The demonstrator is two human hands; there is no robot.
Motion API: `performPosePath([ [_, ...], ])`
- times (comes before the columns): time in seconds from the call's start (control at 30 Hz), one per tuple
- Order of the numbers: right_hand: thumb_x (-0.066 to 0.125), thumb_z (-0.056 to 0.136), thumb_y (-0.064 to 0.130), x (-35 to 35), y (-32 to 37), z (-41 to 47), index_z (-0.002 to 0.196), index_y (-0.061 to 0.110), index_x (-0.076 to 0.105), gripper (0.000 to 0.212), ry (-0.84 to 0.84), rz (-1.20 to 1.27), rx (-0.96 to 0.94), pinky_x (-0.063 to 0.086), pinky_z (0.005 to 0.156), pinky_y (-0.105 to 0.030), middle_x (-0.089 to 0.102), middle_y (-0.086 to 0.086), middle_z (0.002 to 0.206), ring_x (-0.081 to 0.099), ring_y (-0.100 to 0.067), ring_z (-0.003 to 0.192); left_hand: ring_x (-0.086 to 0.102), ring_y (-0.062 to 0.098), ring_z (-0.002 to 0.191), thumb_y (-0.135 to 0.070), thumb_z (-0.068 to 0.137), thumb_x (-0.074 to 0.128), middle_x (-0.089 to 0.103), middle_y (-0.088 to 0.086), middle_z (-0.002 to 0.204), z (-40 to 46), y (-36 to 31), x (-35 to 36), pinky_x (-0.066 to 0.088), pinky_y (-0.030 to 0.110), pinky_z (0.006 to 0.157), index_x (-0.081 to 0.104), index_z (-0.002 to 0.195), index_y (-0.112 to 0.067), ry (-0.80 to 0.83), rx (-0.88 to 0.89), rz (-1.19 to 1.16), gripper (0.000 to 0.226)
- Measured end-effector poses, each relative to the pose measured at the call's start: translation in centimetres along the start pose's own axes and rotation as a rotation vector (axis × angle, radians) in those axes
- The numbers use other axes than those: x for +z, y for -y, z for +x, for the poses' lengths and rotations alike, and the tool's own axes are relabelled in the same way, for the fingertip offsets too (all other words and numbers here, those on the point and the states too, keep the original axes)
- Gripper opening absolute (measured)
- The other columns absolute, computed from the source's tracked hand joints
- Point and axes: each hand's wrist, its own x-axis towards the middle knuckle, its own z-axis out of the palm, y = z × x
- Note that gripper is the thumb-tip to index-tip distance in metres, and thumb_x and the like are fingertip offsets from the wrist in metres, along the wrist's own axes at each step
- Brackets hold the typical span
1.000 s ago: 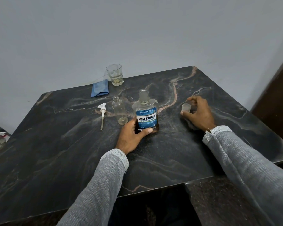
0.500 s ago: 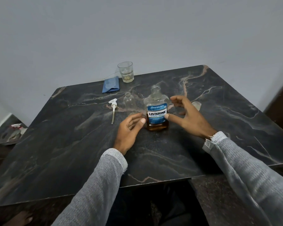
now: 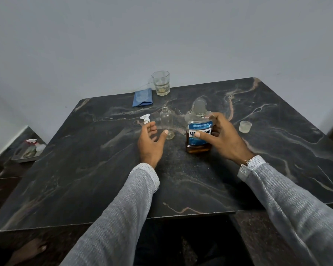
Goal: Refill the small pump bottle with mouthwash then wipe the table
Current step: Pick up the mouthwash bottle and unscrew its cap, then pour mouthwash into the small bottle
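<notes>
Now the right hand (image 3: 222, 140) wraps the mouthwash bottle (image 3: 198, 129), thumb across the blue label and fingers curled behind, while the bottle stands upright on the tabletop (image 3: 104, 179). The left hand (image 3: 152, 140) is spread and empty, palm turned inward, thumb just in front of the small pump bottle (image 3: 167, 122); whether it touches the glass I cannot tell.

To pour well, the left hand should probably close around the small bottle's base and steady it, since its neck is narrow. The big bottle's wide mouth wants a slow tilt, lip brought close over the opening.

Both bottles are uncapped. The mouthwash bottle holds amber liquid only in its lower part; the small one is clear and looks empty. Its white pump head (image 3: 145, 119) lies to its left, the clear cap (image 3: 245, 126) to the right. At the back edge sit a folded blue cloth (image 3: 143, 97) and a drinking glass (image 3: 160, 82).
</notes>
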Motion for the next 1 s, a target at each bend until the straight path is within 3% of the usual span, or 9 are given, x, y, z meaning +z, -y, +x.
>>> performPosePath([
  [0.3, 0.075, 0.068, 0.039, 0.0, 0.0, 0.3, 0.115, 0.032, 0.049, 0.054, 0.003, 0.079, -0.014, 0.051, 0.097, -0.036, 0.065, 0.007, 0.118, 0.062, -0.008, 0.112, 0.050, 0.010, 0.124, -0.019, 0.082, 0.076, 0.053, 0.000, 0.138, 1.1, 0.5, 1.1, 0.040, 0.029, 0.109, 0.040, 0.144, -0.019, 0.183, -0.010, 0.032, 0.072],
  [0.6, 0.074, 0.074, 0.037, -0.7, 0.8, 1.6, 0.121, 0.023, 0.049, 0.054, -0.003, -0.004, -0.086, 0.055, 0.091, -0.035, 0.066, 0.008, 0.116, 0.065, -0.007, 0.107, 0.057, 0.010, 0.119, -0.011, 0.084, 0.073, 0.060, 0.000, 0.131, 1.5, 1.3, 1.3, 0.045, 0.025, 0.103, 0.049, 0.137, -0.019, 0.204, 0.009, 0.038, 0.058],
  [0.7, 0.073, 0.080, 0.031, -1.3, 1.6, 2.7, 0.123, 0.022, 0.047, 0.050, 0.018, -0.101, -0.116, 0.058, 0.086, -0.035, 0.063, 0.007, 0.120, 0.065, -0.010, 0.107, 0.058, 0.008, 0.115, -0.010, 0.085, 0.073, 0.061, 0.001, 0.130, 1.6, 1.5, 1.3, 0.045, 0.017, 0.097, 0.052, 0.134, -0.017, 0.199, 0.020, 0.038, 0.055],
  [0.87, 0.071, 0.082, 0.032, -2.4, 3.2, 4.6, 0.122, 0.025, 0.045, 0.049, 0.020, -0.358, -0.181, 0.056, 0.070, -0.016, 0.059, 0.006, 0.120, 0.064, -0.011, 0.097, 0.058, 0.007, 0.114, -0.008, 0.085, 0.071, 0.061, 0.001, 0.129, 1.6, 1.7, 1.3, 0.045, 0.016, 0.097, 0.052, 0.134, -0.016, 0.203, 0.018, 0.016, 0.053],
  [1.0, 0.073, 0.082, 0.026, -2.7, 3.9, 5.9, 0.126, 0.020, 0.046, 0.052, 0.015, -0.541, -0.237, 0.048, 0.061, -0.009, 0.061, 0.002, 0.118, 0.062, -0.007, 0.087, 0.057, -0.004, 0.104, -0.009, 0.086, 0.071, 0.061, -0.004, 0.126, 1.6, 1.9, 1.4, 0.046, 0.007, 0.089, 0.052, 0.134, -0.018, 0.194, 0.027, 0.029, 0.052],
])
